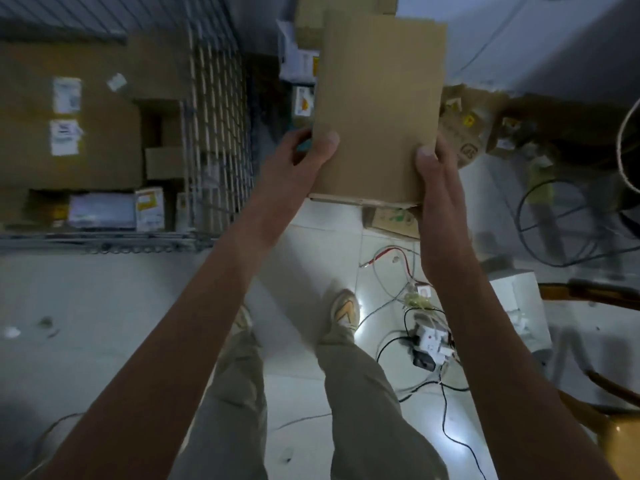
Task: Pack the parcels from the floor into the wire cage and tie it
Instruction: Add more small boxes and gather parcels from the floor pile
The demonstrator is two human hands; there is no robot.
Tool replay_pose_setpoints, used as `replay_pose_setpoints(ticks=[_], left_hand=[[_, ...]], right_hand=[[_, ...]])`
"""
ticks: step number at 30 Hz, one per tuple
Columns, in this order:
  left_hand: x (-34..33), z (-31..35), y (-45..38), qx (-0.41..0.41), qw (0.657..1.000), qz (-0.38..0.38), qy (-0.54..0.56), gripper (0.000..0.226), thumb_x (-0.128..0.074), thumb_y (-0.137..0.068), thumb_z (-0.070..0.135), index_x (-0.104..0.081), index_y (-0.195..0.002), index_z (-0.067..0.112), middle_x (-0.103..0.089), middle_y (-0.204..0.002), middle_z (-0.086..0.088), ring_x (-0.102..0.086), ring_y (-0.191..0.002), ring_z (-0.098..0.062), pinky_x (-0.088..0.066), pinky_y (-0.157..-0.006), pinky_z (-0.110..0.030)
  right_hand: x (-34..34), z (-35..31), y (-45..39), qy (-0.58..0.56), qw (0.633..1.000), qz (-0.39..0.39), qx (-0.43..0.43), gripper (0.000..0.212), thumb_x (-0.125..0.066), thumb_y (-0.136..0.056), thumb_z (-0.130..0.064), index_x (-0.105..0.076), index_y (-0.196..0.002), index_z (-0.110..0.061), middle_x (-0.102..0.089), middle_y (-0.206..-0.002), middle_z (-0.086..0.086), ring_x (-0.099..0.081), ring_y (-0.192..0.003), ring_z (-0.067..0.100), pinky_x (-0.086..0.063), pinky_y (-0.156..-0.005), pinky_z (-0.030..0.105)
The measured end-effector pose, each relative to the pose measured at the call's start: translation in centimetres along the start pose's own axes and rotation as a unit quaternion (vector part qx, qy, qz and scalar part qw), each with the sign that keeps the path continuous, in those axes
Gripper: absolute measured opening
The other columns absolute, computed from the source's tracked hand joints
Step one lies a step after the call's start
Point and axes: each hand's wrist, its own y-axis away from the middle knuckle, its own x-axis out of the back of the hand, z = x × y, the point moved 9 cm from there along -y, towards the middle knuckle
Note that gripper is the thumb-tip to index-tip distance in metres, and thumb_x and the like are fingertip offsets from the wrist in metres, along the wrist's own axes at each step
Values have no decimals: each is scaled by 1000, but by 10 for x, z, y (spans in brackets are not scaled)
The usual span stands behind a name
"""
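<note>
A plain brown cardboard parcel point(377, 105) is held up in front of me, above the floor. My left hand point(304, 161) grips its near left corner, thumb on top. On the near right corner my right hand point(436, 178) grips the same way. The wire cage point(214, 133) stands to the left of the parcel, and several cardboard boxes point(69, 116) with white labels fill it. More parcels point(464, 129) lie on the floor beyond and to the right of the held one.
Loose cables and a power strip point(429, 341) are strewn on the white tiled floor by my right foot. A wooden chair point(609, 420) stands at the right edge, next to a white box point(519, 306). Small labelled boxes point(299, 64) are stacked behind the held parcel.
</note>
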Motion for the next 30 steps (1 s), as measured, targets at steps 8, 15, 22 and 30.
replay_pose_setpoints(ticks=[8, 15, 22, 30], left_hand=[[204, -1, 62, -69, 991, 114, 28, 59, -54, -93, 61, -50, -146, 35, -65, -122, 27, -62, -110, 12, -50, -93, -14], [326, -59, 69, -16, 994, 103, 25, 54, -51, -95, 59, -46, -147, 44, -62, -115, 41, -59, -109, 17, -47, -88, -9], [390, -105, 42, 49, 991, 120, -14, 55, -49, -96, 67, -47, -145, 42, -60, -113, 32, -59, -108, 7, -50, -92, -26], [402, -132, -25, 160, 983, 81, -26, 66, -53, -89, 74, -49, -144, 37, -64, -130, 11, -63, -113, -12, -53, -96, -39]], right_hand=[[-201, -52, 61, 21, 996, -77, 41, 38, -44, -106, -44, -50, -143, -39, -61, -134, -15, -58, -118, -2, -49, -96, 23], [-339, -23, 97, 88, 988, -129, 18, 40, -36, -108, -47, -40, -147, -40, -60, -131, -14, -59, -110, -6, -52, -89, 20], [-403, 6, 88, 133, 981, -123, -65, 40, -32, -107, -49, -44, -144, -37, -58, -129, -7, -52, -100, -10, -42, -76, 17], [-428, 46, 38, 178, 949, -148, -213, 47, -40, -106, -44, -35, -149, -28, -56, -135, 3, -62, -103, 16, -54, -84, 35]])
